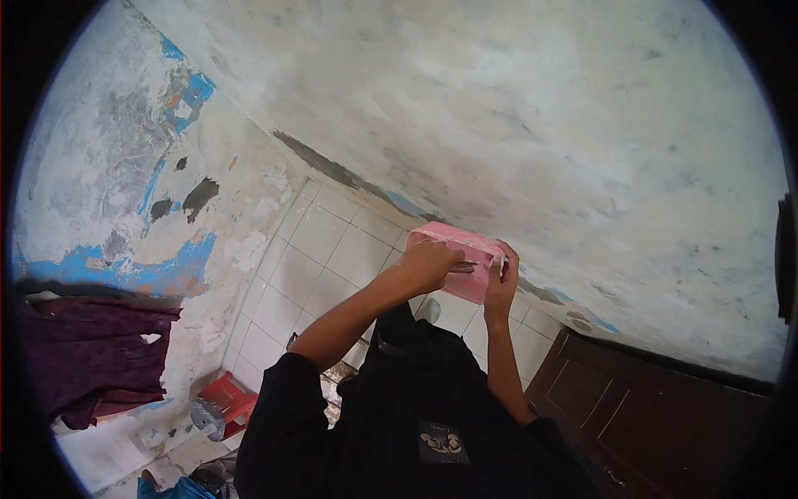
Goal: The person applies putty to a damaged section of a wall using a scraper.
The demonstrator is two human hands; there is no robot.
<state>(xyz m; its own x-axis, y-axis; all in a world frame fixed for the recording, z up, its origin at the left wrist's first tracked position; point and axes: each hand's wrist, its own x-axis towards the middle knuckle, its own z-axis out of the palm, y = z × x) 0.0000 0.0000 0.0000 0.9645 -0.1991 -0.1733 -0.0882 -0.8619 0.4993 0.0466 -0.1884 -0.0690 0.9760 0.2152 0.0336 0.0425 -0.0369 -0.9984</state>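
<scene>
Head camera view: a large, patchy wall (532, 108) rises beyond the person, above pale floor tiles (320, 237), with a brown door (657, 416) at lower right. A pink tray (468, 287) is held up in front of the torso, over the floor and close to the foot of the wall as seen from above. The right hand (501, 281) grips its right side, thumb at the rim. The left hand (428, 264) reaches over the opposite side, fingers bent; whether they pinch the slim object (467, 266) by their tips, I cannot tell.

With no other support visible, the tray could tip if the right hand's hold loosens or the left hand presses down on one side. Whitish smears on the rim may make the grip slippery, and anything loose inside could then spill onto the tiles. The far edge might also knock the wall if pushed forward.

The dark-clothed torso hides much of the floor, and the door is cut off. The left hand covers part of the tray's inside, so its contents are unclear. The slim object is too small to identify.
</scene>
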